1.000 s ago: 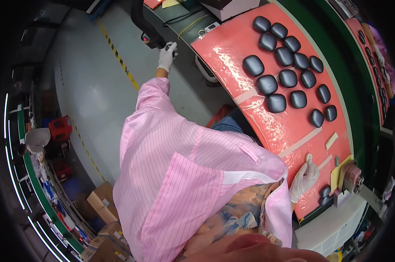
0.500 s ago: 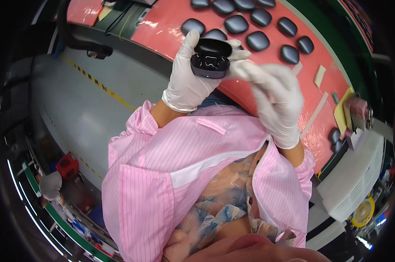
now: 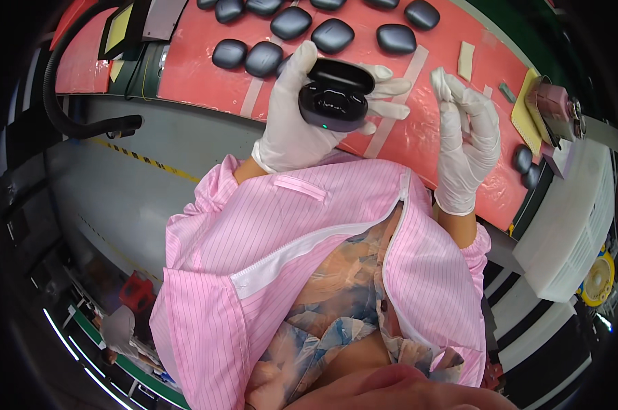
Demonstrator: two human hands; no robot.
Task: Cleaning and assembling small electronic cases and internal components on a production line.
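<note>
Black case point(image 3: 333, 113) with open lid and small green light point(image 3: 325, 126), on the gloved left hand point(image 3: 292, 123), with fingers spread behind; apart from it, over the red mat point(image 3: 418, 150), the gloved right hand point(image 3: 466, 137), with fingers bent near the thumb, impossible to tell if pinching something; farther, dark rounded cases point(image 3: 333, 35)

The red mat point(image 3: 186, 75) is being lit brightly, white glints being thrown back by its gloss. At its near edge, the open case point(image 3: 333, 106) is being rendered sharply; far to the mat's lower left, light tubes point(image 3: 60, 334) are being shown amid dimness; around the mat, straight edges are being bent.
</note>
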